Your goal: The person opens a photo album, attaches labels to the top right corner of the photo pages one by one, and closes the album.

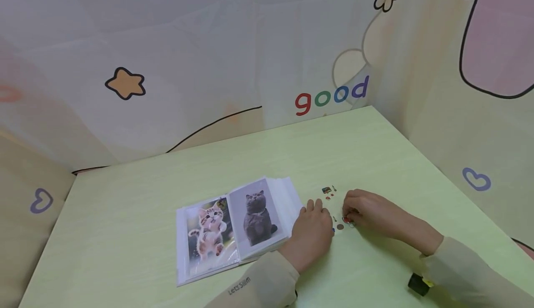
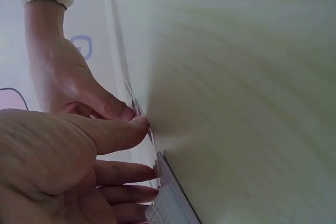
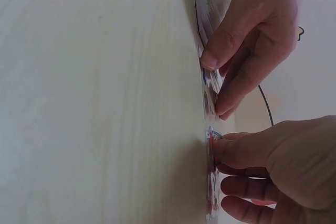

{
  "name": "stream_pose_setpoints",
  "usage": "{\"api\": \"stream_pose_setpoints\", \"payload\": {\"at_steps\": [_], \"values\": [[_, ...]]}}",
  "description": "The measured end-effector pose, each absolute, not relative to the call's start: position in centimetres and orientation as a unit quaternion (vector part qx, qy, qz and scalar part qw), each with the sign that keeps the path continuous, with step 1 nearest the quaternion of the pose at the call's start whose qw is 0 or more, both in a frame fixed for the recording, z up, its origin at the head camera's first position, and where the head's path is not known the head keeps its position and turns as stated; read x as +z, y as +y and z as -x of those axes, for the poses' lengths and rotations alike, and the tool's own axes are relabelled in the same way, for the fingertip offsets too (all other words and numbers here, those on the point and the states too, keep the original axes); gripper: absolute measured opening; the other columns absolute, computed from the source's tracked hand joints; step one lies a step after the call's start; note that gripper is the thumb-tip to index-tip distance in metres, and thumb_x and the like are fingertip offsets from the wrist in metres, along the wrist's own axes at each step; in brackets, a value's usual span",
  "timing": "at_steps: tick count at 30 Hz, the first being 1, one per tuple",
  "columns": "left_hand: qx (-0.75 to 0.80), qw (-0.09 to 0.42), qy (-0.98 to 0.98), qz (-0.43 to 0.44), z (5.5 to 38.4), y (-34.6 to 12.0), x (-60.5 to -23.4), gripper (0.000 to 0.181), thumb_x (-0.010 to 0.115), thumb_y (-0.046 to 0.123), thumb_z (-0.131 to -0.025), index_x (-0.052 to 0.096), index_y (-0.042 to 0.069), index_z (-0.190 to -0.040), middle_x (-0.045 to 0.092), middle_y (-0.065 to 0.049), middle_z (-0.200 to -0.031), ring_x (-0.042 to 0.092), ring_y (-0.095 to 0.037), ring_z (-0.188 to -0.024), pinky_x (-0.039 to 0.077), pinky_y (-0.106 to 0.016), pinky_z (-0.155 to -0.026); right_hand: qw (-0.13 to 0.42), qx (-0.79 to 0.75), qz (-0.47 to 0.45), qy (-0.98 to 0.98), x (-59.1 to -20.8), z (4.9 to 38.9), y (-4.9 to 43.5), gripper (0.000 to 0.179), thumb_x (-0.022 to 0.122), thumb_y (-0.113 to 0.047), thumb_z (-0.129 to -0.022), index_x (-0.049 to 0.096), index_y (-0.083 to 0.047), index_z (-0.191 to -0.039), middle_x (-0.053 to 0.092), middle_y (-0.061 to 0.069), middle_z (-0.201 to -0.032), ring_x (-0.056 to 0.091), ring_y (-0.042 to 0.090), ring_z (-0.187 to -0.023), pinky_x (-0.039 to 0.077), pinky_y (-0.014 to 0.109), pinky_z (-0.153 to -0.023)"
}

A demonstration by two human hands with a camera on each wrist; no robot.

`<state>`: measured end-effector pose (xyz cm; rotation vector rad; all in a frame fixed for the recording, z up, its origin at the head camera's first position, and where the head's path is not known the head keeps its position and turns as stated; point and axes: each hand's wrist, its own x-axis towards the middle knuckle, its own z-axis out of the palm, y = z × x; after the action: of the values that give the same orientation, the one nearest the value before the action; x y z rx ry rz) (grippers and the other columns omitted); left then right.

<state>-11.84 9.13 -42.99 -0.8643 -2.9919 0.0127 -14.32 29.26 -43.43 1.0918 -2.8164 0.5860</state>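
A clear sheet of small stickers (image 1: pixel 327 191) lies flat on the table between my hands. My left hand (image 1: pixel 313 231) rests on the sheet's left side with its fingers extended, beside the album's right edge. On the right part of the sheet, my right hand (image 1: pixel 375 213) pinches a small red sticker (image 1: pixel 346 219) between thumb and fingers. In the right wrist view that sticker (image 3: pixel 214 137) shows red and blue at the fingertips, close against the tabletop. A round brown sticker (image 1: pixel 340 227) shows between the two hands.
An open photo album (image 1: pixel 181 243) with cat pictures lies left of my left hand. A small black block (image 1: pixel 418 284) with a yellow patch is by the right sleeve. Printed cloth walls (image 1: pixel 200 67) stand along the back and sides of the table (image 1: pixel 125 197).
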Motion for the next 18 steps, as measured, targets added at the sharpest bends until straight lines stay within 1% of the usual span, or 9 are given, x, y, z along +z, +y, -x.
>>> {"api": "stream_pose_setpoints", "payload": {"at_steps": [4, 8, 12, 15, 18], "values": [[0.003, 0.017, -0.959, 0.281, 11.85, 9.08, -42.87, 0.026, 0.077, 0.036, -0.093, 0.071, 0.010, -0.091, 0.052, -0.001, -0.092, 0.046, -0.016, -0.087, 0.043, -0.025, -0.075, 0.027, 0.192, -0.349, -0.917, -43.30, 14.32, 29.25, 0.028, 0.080, 0.007, -0.082, 0.071, -0.018, -0.082, 0.062, -0.012, -0.084, 0.056, 0.005, -0.078, 0.053, 0.027, -0.070], [0.008, 0.023, -0.958, 0.287, 11.83, 9.08, -42.71, 0.024, 0.075, 0.033, -0.094, 0.069, 0.011, -0.086, 0.052, 0.000, -0.089, 0.044, -0.017, -0.084, 0.039, -0.024, -0.072, 0.036, 0.198, -0.347, -0.916, -43.29, 14.26, 29.28, 0.027, 0.080, 0.007, -0.082, 0.071, -0.019, -0.085, 0.063, -0.013, -0.085, 0.056, 0.004, -0.078, 0.053, 0.028, -0.069], [0.008, 0.013, -0.959, 0.283, 11.87, 9.28, -42.60, 0.018, 0.070, 0.026, -0.096, 0.067, 0.012, -0.085, 0.051, 0.000, -0.089, 0.043, -0.017, -0.084, 0.038, -0.025, -0.074, 0.042, 0.202, -0.343, -0.917, -43.30, 14.13, 29.33, 0.024, 0.080, 0.005, -0.084, 0.072, -0.018, -0.088, 0.065, -0.012, -0.086, 0.058, 0.005, -0.079, 0.054, 0.029, -0.071], [0.010, 0.016, -0.960, 0.279, 11.83, 9.37, -42.62, 0.016, 0.067, 0.021, -0.097, 0.067, 0.012, -0.083, 0.052, 0.000, -0.088, 0.043, -0.017, -0.084, 0.037, -0.025, -0.073, 0.042, 0.209, -0.346, -0.914, -43.22, 14.00, 29.44, 0.024, 0.081, 0.005, -0.083, 0.074, -0.017, -0.087, 0.065, -0.011, -0.085, 0.059, 0.005, -0.078, 0.054, 0.028, -0.070], [0.012, 0.026, -0.959, 0.281, 11.73, 9.30, -42.63, 0.019, 0.068, 0.020, -0.096, 0.065, 0.013, -0.079, 0.051, 0.000, -0.087, 0.043, -0.016, -0.082, 0.036, -0.025, -0.071, 0.046, 0.216, -0.351, -0.910, -43.01, 13.75, 29.58, 0.026, 0.082, 0.006, -0.081, 0.075, -0.019, -0.083, 0.063, -0.013, -0.083, 0.057, 0.003, -0.076, 0.053, 0.026, -0.067]]}}
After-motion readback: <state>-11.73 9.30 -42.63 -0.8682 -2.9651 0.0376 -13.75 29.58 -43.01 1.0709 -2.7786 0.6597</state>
